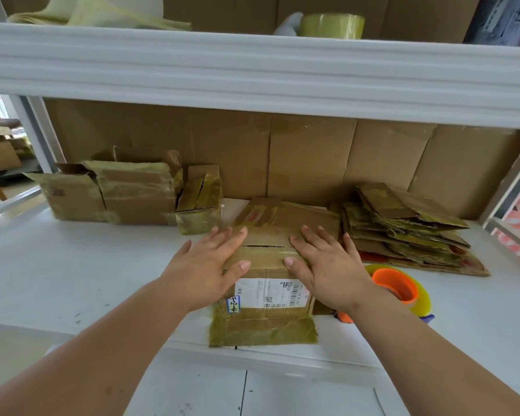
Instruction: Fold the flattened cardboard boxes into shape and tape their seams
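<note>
A cardboard box sits at the middle of the white shelf, right in front of the person, its top flaps down and a dark slit of seam running across between them. Both hands lie flat on its top with fingers spread. The left hand covers the box's 9 o'clock side, its fingers pointing toward 1 o'clock and its thumb lying on the taped flap. The right hand covers the 3 o'clock side, fingers pointing toward 11 o'clock, thumb tip near the left thumb tip but apart from it. The seam shows in the gap between the two hands. A white shipping label lies on the box's near face at 6 o'clock from the hands, with a small handwritten sticker at its left corner.

At 3 o'clock of the box, just beside the right wrist, lies a tape roll with an orange core. At 2 o'clock a stack of flattened boxes rests on the shelf. At 10 o'clock stand several folded boxes, heavily taped. On the upper shelf, at 12 o'clock, sits another tape roll.
</note>
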